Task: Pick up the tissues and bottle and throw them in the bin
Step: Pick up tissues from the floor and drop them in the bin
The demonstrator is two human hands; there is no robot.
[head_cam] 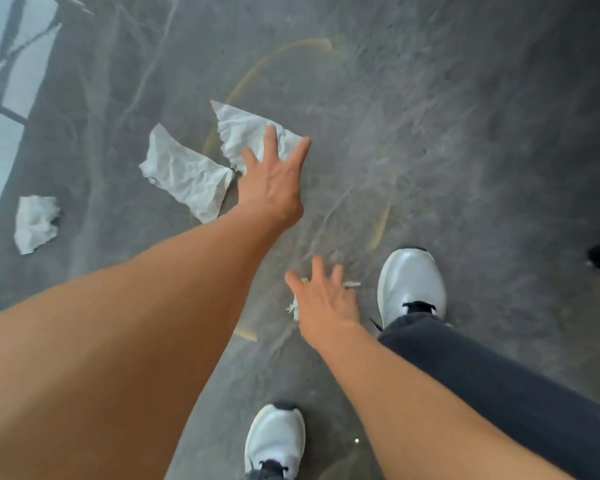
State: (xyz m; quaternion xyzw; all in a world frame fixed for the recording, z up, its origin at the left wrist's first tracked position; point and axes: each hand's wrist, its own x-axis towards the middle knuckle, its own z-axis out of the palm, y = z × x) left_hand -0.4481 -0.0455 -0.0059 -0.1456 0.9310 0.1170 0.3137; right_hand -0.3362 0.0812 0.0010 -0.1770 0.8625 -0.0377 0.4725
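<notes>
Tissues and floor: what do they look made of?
Tissues: thin white paper, matte, going by the fine creases and torn, ragged edges. Floor: hard polished stone or a marble-look tile, dark grey with pale veins and a window reflection at upper left; which of these, the view cannot settle.

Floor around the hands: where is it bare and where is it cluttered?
Bare: the grey floor beyond and to the right of the right shoe. Crowded: three tissues to the left, under and beside the left hand; tissue scraps under the right hand.
</notes>
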